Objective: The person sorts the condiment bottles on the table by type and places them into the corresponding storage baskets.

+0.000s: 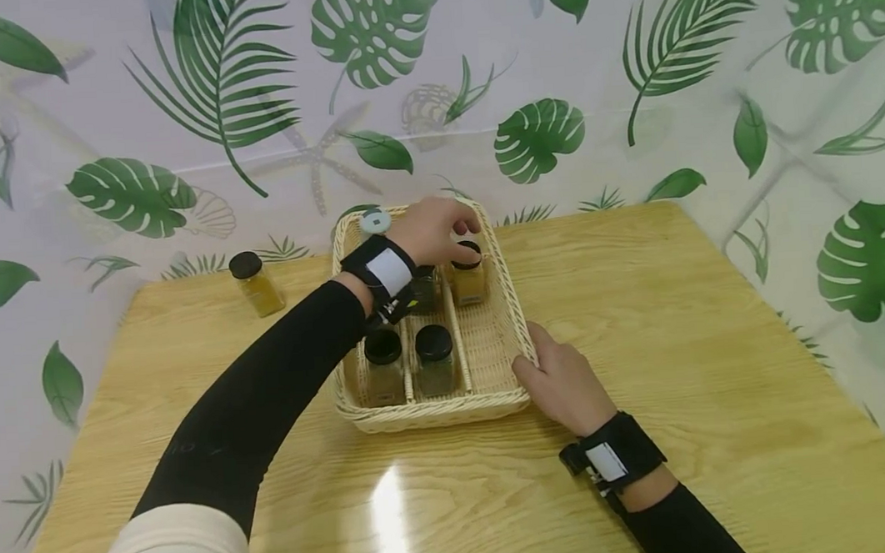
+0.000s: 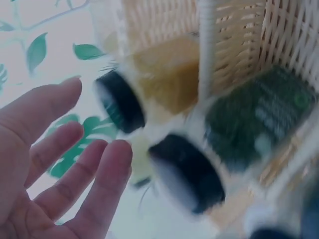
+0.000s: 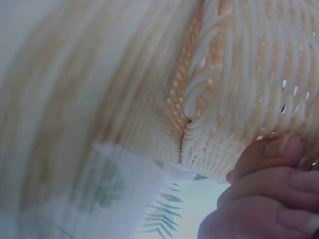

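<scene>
A wicker basket (image 1: 442, 413) with dividers stands on the table and holds several glass jars. My left hand (image 1: 436, 229) is over its back part, fingers loosely bent beside a black-lidded jar of yellow-brown powder (image 1: 470, 283) in the right compartment. In the left wrist view, a gap shows between the fingertips (image 2: 117, 154) and that jar's lid (image 2: 119, 102). A jar with dark green contents (image 2: 259, 119) lies in the neighbouring compartment. My right hand (image 1: 568, 387) grips the basket's right side near the front corner, its fingers (image 3: 269, 199) against the outer weave.
Two black-lidded jars, one at the front left (image 1: 384, 371) and one at the front middle (image 1: 435, 364), stand in the basket. A pale round lid (image 1: 375, 221) shows at its back left. Another yellow jar (image 1: 259, 288) stands on the table (image 1: 640, 316) left of the basket.
</scene>
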{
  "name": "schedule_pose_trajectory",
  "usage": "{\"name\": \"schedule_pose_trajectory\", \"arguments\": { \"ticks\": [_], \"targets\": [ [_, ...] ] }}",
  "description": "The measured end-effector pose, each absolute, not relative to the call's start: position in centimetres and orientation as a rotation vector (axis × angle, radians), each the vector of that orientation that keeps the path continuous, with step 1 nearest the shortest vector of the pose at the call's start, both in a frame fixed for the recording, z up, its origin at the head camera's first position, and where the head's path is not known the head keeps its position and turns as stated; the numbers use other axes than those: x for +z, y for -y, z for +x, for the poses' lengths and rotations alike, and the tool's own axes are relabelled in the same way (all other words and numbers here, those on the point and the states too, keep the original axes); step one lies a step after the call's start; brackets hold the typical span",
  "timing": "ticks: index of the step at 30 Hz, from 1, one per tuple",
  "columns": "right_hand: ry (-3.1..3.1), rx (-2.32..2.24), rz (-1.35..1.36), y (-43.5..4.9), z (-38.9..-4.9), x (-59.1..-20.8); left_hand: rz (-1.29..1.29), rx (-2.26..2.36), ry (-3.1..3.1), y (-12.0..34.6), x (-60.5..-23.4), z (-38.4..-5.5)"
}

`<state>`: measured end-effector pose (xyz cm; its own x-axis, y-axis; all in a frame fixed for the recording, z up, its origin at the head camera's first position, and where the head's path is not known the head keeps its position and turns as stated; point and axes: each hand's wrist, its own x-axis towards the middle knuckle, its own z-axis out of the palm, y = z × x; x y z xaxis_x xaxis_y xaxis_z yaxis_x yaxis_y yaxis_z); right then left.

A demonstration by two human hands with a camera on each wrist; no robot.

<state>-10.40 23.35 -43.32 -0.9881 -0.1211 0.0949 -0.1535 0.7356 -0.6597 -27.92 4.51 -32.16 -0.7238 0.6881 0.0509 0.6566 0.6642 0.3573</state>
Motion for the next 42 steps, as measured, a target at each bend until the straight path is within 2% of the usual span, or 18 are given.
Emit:
{"name": "schedule_pose_trajectory", "arguments": {
  "ticks": [6, 11, 18, 23, 28, 35, 42],
  "targets": [
    [2.892, 1.091, 0.193, -24.2, -10.2, -43.5, 1.168, 0.633, -2.868, -1.2, -29.0, -27.4],
    [2.900, 1.094, 0.157, -24.6, -10.1, -43.3, 1.062, 0.718, -2.974, 4.6, -27.1, -27.4],
    [2.910, 1.057, 0.178, -25.2, -10.1, -43.1, 0.758, 0.659, -3.105, 13.8, -28.0, -28.0],
    [2.917, 1.049, 0.180, -25.2, -10.3, -43.1, 0.563, 0.639, -3.083, 18.4, -29.5, -28.5],
    [2.912, 1.063, 0.181, -24.8, -10.5, -43.1, 0.466, 0.578, -3.045, 20.3, -31.4, -29.1],
    [2.906, 1.085, 0.191, -24.0, -10.6, -43.2, 0.493, 0.493, -2.997, 20.7, -34.2, -29.2],
    [2.897, 1.095, 0.209, -23.2, -10.7, -43.3, 0.507, 0.475, -3.000, 21.0, -35.5, -28.8]
  ]
}}
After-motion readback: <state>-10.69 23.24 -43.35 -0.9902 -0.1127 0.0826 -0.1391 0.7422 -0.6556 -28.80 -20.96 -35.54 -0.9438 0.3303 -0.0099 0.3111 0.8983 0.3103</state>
